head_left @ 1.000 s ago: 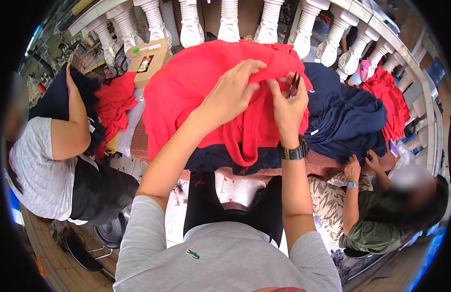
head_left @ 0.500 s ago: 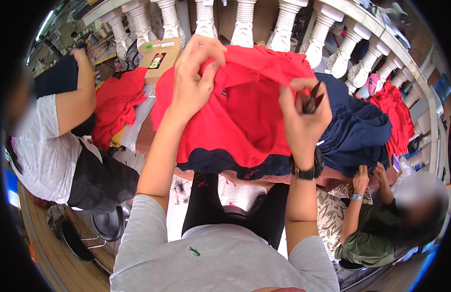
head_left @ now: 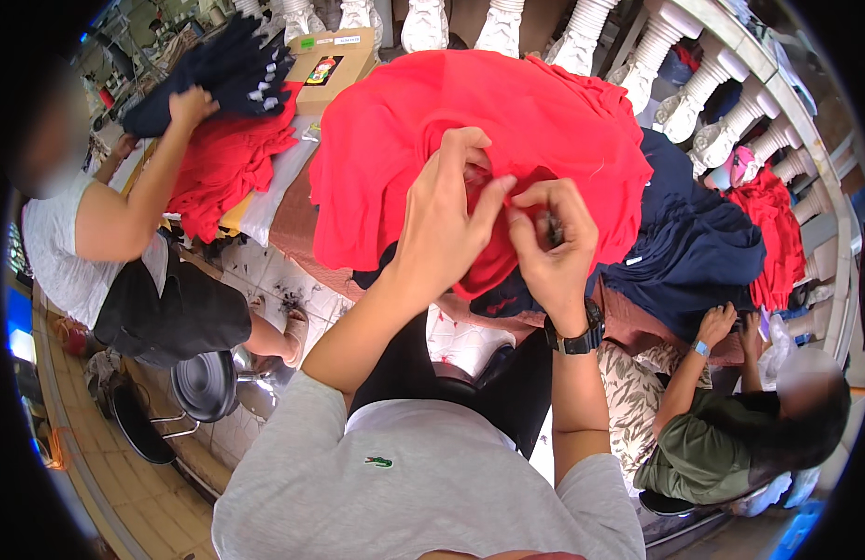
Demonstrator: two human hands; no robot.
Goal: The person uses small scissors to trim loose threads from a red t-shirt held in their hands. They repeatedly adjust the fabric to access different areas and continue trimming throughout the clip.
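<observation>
Red cloth (head_left: pixel 554 107): one broad heap, at the centre of the table, in front of the wearer. It lies over navy cloth (head_left: pixel 496 303), whose edge shows below; presumably set here so both hands reach it easily.

Left hand (head_left: pixel 444 219): at the front of the red cloth, fingers bent, thumb stretched toward the right hand, the gap narrow. A fold rises here, apparently to bring a small area up for close handling; whether the fingertips grip it, cannot tell.

Right hand (head_left: pixel 556 247): just beside the left, thumb and forefinger tips nearly meeting at the same fold. The other fingers curl round a small dark tool (head_left: pixel 552 228), probably tucked in the palm to free the tips. Black watch (head_left: pixel 579 338) on the wrist.

Navy pile (head_left: pixel 694 233): right of the red cloth, within reach of the co-worker's hands (head_left: pixel 717 322) at its near edge.

Navy bundle (head_left: pixel 204 84): at left, under another co-worker's hand (head_left: pixel 192 106); white tags (head_left: pixel 263 84) along one side.

Labels: cardboard box (head_left: pixel 362 63), beyond the table's left part, bearing a green sticker (head_left: pixel 307 43), a pale strip (head_left: pixel 348 40) and a dark square with a colourful figure (head_left: pixel 321 71). Small green emblem (head_left: pixel 378 461) on the wearer's grey shirt (head_left: pixel 432 504). Finer print too small to read.
</observation>
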